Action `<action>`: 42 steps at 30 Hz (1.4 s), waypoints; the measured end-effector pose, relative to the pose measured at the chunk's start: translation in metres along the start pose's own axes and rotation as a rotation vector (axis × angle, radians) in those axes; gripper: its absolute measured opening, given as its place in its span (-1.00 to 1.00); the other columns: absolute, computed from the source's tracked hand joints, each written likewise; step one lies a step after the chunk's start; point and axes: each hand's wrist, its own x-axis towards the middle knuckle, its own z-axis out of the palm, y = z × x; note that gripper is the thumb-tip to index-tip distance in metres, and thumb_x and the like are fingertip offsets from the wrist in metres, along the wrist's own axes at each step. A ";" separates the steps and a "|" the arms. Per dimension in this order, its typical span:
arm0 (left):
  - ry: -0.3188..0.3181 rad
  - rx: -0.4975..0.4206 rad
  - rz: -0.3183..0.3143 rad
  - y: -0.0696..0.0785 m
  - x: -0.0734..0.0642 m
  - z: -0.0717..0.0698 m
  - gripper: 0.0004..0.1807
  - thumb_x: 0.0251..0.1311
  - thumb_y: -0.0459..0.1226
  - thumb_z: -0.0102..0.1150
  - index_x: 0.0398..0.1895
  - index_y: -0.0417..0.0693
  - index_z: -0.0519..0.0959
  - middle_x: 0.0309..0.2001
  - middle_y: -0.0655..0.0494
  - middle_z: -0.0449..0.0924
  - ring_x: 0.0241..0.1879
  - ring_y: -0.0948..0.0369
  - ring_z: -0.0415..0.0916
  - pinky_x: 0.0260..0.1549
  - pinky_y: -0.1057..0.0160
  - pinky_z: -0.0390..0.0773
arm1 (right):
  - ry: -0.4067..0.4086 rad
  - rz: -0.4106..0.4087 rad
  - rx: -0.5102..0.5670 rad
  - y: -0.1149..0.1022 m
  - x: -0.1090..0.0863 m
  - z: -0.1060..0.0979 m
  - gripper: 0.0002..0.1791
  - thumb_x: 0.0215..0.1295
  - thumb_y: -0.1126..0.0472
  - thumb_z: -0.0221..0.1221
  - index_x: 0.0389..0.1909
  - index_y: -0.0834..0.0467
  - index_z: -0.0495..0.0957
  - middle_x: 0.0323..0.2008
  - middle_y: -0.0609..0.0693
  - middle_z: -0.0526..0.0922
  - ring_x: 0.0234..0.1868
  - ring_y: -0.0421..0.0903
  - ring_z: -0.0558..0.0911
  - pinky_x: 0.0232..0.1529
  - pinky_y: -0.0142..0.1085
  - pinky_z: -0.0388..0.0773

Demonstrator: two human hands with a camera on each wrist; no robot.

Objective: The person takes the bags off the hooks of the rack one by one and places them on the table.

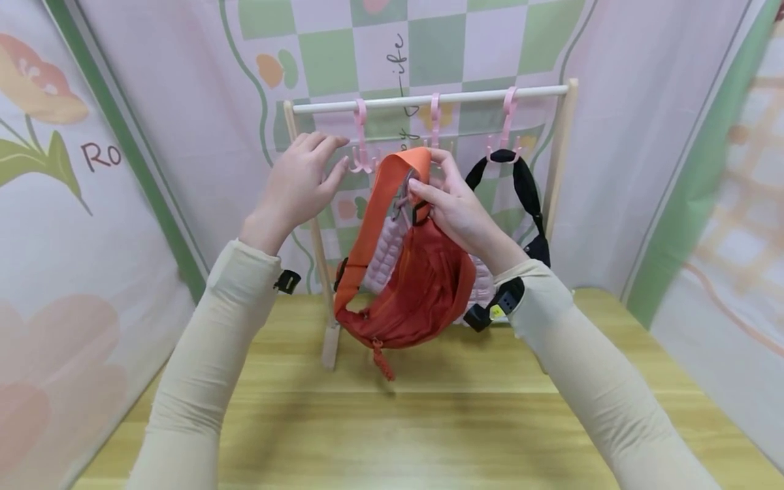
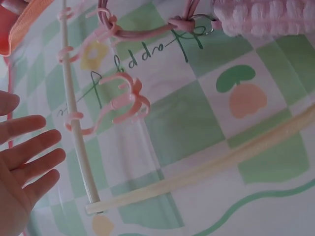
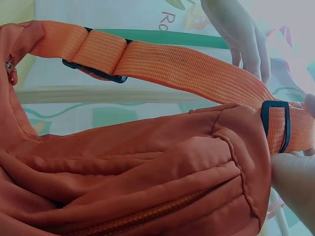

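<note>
My right hand (image 1: pixel 462 207) pinches the orange strap of a red sling bag (image 1: pixel 422 286) near its upper end. In the right wrist view the strap (image 3: pixel 187 69) arches over the bag's body, beside a dark buckle (image 3: pixel 275 125). The bag hangs in front of the rack, its zipper pull (image 1: pixel 382 361) dangling. My left hand (image 1: pixel 303 180) holds nothing; its fingers are spread beside the leftmost pink hook (image 1: pixel 361 139), which bears nothing. Behind the red bag, a pale pink puffy bag (image 1: pixel 386 255) hangs partly hidden; its pink cord (image 2: pixel 147 33) shows at a hook in the left wrist view.
A white rod (image 1: pixel 392 102) on wooden posts (image 1: pixel 560 156) carries the pink hooks. From the right hook (image 1: pixel 510 122) hangs a black bag (image 1: pixel 527 184), partly behind my right forearm. The rack stands on a wooden table (image 1: pixel 392 435), with printed curtains around it.
</note>
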 end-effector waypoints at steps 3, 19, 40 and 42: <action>0.019 -0.029 0.009 0.002 -0.003 0.003 -0.59 0.39 -0.10 -0.10 0.18 -0.10 0.46 0.13 -0.04 0.50 0.14 0.01 0.38 0.17 0.07 0.38 | -0.007 -0.007 0.017 0.001 -0.002 -0.001 -0.56 0.41 0.32 -0.02 0.20 -0.02 0.11 0.01 0.13 0.42 -0.11 -0.09 0.48 -0.11 -0.33 0.48; -0.019 -0.243 -0.083 0.006 -0.028 0.025 -0.58 0.38 -0.04 -0.09 0.20 0.01 0.46 0.16 0.03 0.50 0.21 0.08 0.35 0.22 0.05 0.34 | -0.005 -0.018 0.022 0.010 -0.009 -0.006 -0.54 0.41 0.33 -0.03 0.22 -0.04 0.08 0.04 0.11 0.36 -0.11 -0.12 0.41 -0.08 -0.35 0.41; -0.193 -0.664 -0.162 0.016 -0.047 0.054 -0.61 0.39 -0.03 -0.07 0.13 0.00 0.51 0.07 0.13 0.57 0.03 0.25 0.53 0.10 0.21 0.50 | 0.017 -0.032 0.048 0.013 -0.014 -0.009 -0.52 0.40 0.33 -0.01 0.24 -0.05 0.09 0.04 0.07 0.38 -0.14 -0.15 0.41 -0.11 -0.38 0.39; -0.210 -0.666 -0.164 0.017 -0.049 0.056 -0.60 0.39 -0.01 -0.08 0.14 0.01 0.51 0.07 0.13 0.57 0.03 0.25 0.53 0.08 0.21 0.50 | 0.013 -0.034 0.051 0.013 -0.014 -0.009 -0.52 0.40 0.33 -0.01 0.24 -0.05 0.09 0.02 0.06 0.38 -0.14 -0.15 0.41 -0.11 -0.38 0.38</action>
